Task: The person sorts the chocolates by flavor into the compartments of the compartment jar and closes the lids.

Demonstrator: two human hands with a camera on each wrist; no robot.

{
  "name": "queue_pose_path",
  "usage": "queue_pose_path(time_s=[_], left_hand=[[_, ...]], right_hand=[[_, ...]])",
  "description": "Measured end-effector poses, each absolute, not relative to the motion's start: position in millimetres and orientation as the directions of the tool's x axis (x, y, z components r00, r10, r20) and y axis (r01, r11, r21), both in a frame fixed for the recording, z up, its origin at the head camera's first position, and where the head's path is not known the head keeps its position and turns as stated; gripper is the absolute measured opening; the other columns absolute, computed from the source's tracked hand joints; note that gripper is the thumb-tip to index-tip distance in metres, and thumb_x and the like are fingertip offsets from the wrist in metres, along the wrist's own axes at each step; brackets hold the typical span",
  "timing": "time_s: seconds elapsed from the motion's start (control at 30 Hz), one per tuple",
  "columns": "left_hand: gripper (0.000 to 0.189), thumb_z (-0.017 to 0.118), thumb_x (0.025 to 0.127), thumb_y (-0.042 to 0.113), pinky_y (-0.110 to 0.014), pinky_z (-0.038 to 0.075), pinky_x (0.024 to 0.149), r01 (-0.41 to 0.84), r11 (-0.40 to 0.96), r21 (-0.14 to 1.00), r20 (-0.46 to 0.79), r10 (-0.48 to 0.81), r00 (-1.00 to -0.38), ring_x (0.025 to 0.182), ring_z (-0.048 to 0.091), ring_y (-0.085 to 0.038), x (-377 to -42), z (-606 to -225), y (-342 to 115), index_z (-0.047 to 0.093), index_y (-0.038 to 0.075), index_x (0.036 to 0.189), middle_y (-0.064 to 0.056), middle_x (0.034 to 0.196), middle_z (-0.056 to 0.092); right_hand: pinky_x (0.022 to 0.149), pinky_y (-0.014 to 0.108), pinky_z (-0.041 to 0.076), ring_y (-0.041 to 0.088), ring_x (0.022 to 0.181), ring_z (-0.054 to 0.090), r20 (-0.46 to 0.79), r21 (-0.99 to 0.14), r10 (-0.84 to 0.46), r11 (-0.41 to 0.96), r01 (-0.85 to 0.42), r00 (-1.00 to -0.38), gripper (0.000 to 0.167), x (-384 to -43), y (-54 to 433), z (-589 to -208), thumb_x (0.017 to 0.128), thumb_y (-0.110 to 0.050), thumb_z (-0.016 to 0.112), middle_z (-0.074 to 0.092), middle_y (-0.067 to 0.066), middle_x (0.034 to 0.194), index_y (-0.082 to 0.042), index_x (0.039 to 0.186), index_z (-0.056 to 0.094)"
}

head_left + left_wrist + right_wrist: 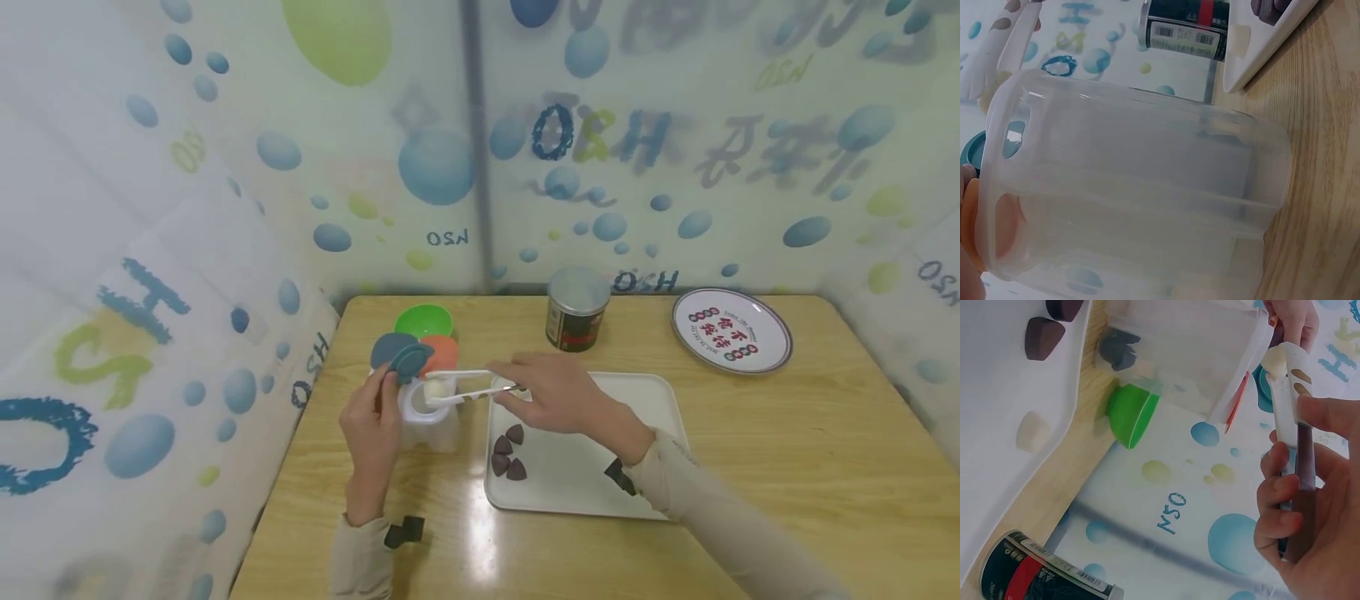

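My left hand (372, 425) pinches a teal flip lid (411, 363) and holds it raised above a translucent plastic container (431, 429). A blue-grey lid (390, 350) and an orange lid (441, 353) stand up behind it. My right hand (558, 393) grips white-tipped tongs (471, 397), reaching leftward over the container's round opening. Between the tong tips is a cream-coloured piece (1274, 361), its kind unclear. Through the container wall in the right wrist view, dark pieces (1118, 349) show at the bottom.
A white tray (585, 492) holds several dark brown rounded-triangle pieces (516, 469) and a cream piece (1033, 432). Behind stand a green bowl (424, 320) and a dark tin (574, 321). A white plate (731, 331) with red lettering lies at the back right.
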State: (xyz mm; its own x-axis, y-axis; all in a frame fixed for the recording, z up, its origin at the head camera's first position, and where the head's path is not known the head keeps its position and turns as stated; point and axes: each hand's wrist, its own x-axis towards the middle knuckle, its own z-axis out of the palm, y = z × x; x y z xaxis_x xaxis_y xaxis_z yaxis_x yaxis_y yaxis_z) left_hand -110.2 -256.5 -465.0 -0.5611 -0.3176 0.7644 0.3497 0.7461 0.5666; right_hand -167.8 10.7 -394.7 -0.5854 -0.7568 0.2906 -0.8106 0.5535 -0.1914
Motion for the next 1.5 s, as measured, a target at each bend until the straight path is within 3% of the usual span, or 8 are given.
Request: queue_pose_path(time_s=[0.23, 0.4, 0.63, 0.9, 1.07, 1.33, 1.5], left_hand=[[0.015, 0.066, 0.091, -0.004, -0.015, 0.037, 0.059, 0.349, 0.744, 0.570, 0.760, -0.315, -0.569, 0.059, 0.047, -0.014, -109.7, -467.1, -255.0, 0.072, -0.005, 0.105, -0.015, 0.070, 0.065], [0.015, 0.066, 0.092, -0.002, -0.014, 0.037, 0.060, 0.334, 0.746, 0.576, 0.753, -0.324, -0.574, 0.059, 0.048, -0.014, -108.6, -465.9, -255.4, 0.071, -0.006, 0.105, -0.015, 0.070, 0.064], [0.015, 0.066, 0.091, -0.004, -0.014, 0.037, 0.060, 0.340, 0.745, 0.574, 0.758, -0.325, -0.566, 0.060, 0.046, -0.013, -108.2, -465.7, -255.2, 0.071, -0.006, 0.105, -0.015, 0.069, 0.063], [0.015, 0.067, 0.091, -0.002, -0.016, 0.037, 0.060, 0.324, 0.745, 0.583, 0.752, -0.344, -0.562, 0.060, 0.049, -0.015, -110.0, -465.7, -255.4, 0.072, -0.005, 0.105, -0.016, 0.071, 0.066], [0.015, 0.066, 0.092, -0.002, -0.016, 0.036, 0.060, 0.326, 0.744, 0.583, 0.752, -0.342, -0.564, 0.060, 0.048, -0.015, -110.2, -463.3, -254.3, 0.072, -0.004, 0.105, -0.015, 0.069, 0.065], [0.014, 0.066, 0.092, -0.002, -0.015, 0.036, 0.060, 0.319, 0.744, 0.587, 0.745, -0.342, -0.573, 0.060, 0.046, -0.013, -108.7, -461.3, -253.4, 0.072, -0.005, 0.105, -0.014, 0.069, 0.064], [0.015, 0.066, 0.093, -0.001, -0.014, 0.036, 0.060, 0.318, 0.743, 0.589, 0.741, -0.340, -0.579, 0.060, 0.047, -0.015, -108.6, -460.7, -253.4, 0.072, -0.006, 0.105, -0.016, 0.071, 0.066]], right_hand=[[0.049, 0.020, 0.032, 0.006, 0.066, 0.052, 0.218, -0.195, -0.758, 0.584, -0.788, -0.615, 0.045, -166.2, 1.3, -395.0, 0.096, -0.045, 0.056, 0.068, -0.002, 0.095, -0.022, 0.134, 0.063], [0.055, 0.021, 0.039, 0.007, 0.074, 0.059, 0.208, -0.275, -0.747, 0.575, -0.771, -0.631, 0.043, -168.0, 4.8, -398.6, 0.097, -0.042, 0.057, 0.068, -0.003, 0.094, -0.021, 0.134, 0.062], [0.067, 0.027, 0.047, 0.011, 0.087, 0.064, 0.166, -0.372, -0.706, 0.602, -0.707, -0.688, 0.043, -172.8, 22.2, -400.0, 0.097, -0.039, 0.058, 0.070, -0.003, 0.111, -0.020, 0.136, 0.060], [0.062, 0.027, 0.044, 0.013, 0.079, 0.059, 0.137, -0.366, -0.635, 0.681, -0.635, -0.760, 0.039, -181.4, 54.1, -416.7, 0.097, -0.037, 0.060, 0.068, -0.004, 0.095, -0.021, 0.132, 0.062], [0.063, 0.029, 0.044, 0.011, 0.078, 0.056, 0.099, -0.343, -0.600, 0.728, -0.593, -0.794, 0.039, -188.7, 70.2, -434.7, 0.096, -0.036, 0.061, 0.068, -0.002, 0.095, -0.017, 0.131, 0.063], [0.064, 0.032, 0.046, 0.015, 0.077, 0.057, -0.007, -0.290, -0.586, 0.777, -0.559, -0.811, 0.043, -200.2, 80.3, -451.5, 0.097, -0.036, 0.059, 0.072, 0.005, 0.106, -0.014, 0.133, 0.062], [0.075, 0.041, 0.053, 0.025, 0.095, 0.068, -0.051, -0.231, -0.615, 0.774, -0.590, -0.787, 0.044, -209.1, 84.0, -457.7, 0.098, -0.038, 0.057, 0.071, 0.010, 0.121, -0.014, 0.135, 0.061]])
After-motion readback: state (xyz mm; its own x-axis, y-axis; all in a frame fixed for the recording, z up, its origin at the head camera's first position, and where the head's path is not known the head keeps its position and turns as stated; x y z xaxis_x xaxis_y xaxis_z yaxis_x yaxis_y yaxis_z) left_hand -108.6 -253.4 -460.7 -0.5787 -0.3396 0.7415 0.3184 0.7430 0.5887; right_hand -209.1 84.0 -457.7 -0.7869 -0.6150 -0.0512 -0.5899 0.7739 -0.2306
